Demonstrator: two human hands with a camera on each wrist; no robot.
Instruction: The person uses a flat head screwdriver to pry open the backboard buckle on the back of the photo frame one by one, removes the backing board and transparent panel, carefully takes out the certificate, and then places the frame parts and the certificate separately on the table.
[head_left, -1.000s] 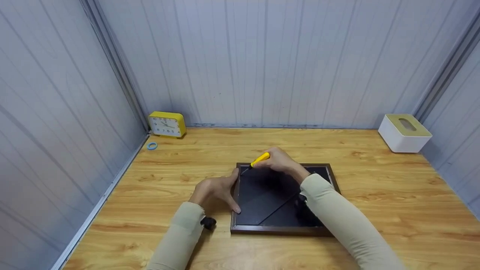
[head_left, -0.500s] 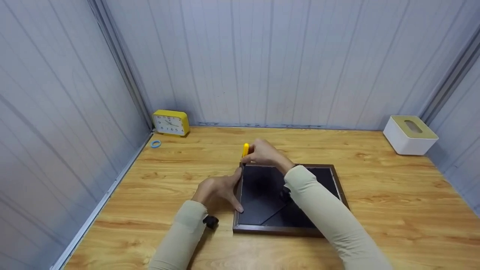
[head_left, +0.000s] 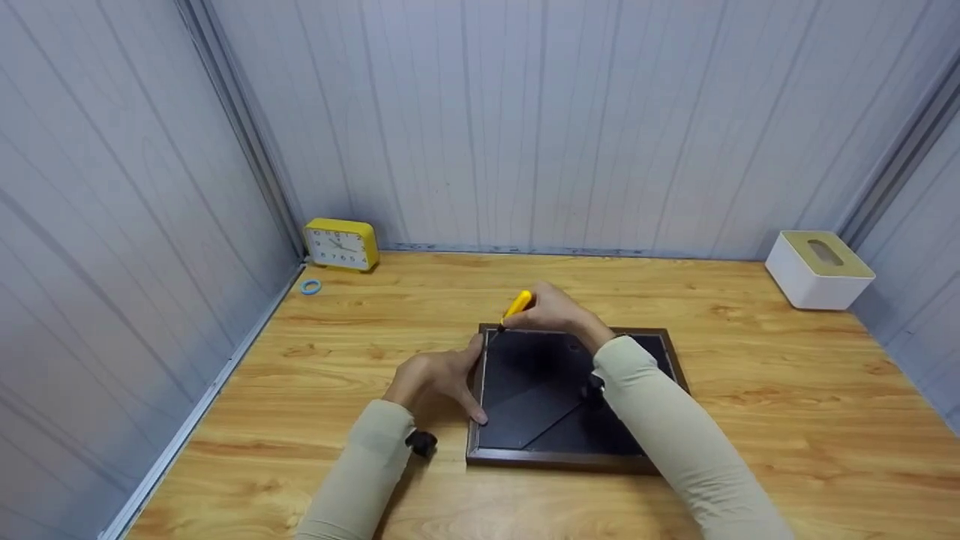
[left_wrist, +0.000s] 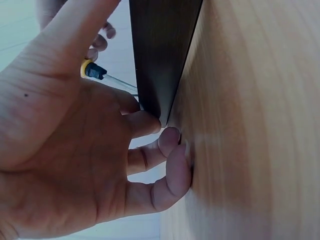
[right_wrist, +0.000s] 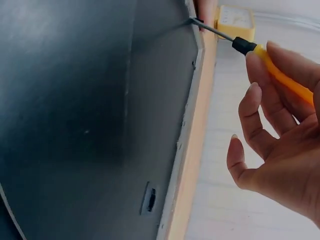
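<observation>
A dark brown picture frame (head_left: 562,459) lies back up on the table, its black backing board (head_left: 517,386) showing. My left hand (head_left: 439,377) holds its left side: the thumb lies on the near part of that edge, other fingers bend against the far left corner. In the left wrist view the frame's side (left_wrist: 162,50) stands beside curled fingertips, the lowest touching the table. My right hand (head_left: 553,309) pinches the yellow handle of a screwdriver (head_left: 518,304). The right wrist view shows the screwdriver's thin metal shaft (right_wrist: 215,31) reaching the backing's edge at that corner.
A yellow alarm clock (head_left: 341,244) stands at the back left, with a light blue ring (head_left: 310,286) before it. A white tissue box (head_left: 817,281) sits at the back right. Panelled walls (head_left: 495,127) enclose the wooden table (head_left: 315,352). A small hanger (right_wrist: 149,199) is on the backing.
My right hand swung left and brought the screwdriver nearly upright at the corner, then came back right, tilting the handle rightward again. My left hand kept its place on the frame.
</observation>
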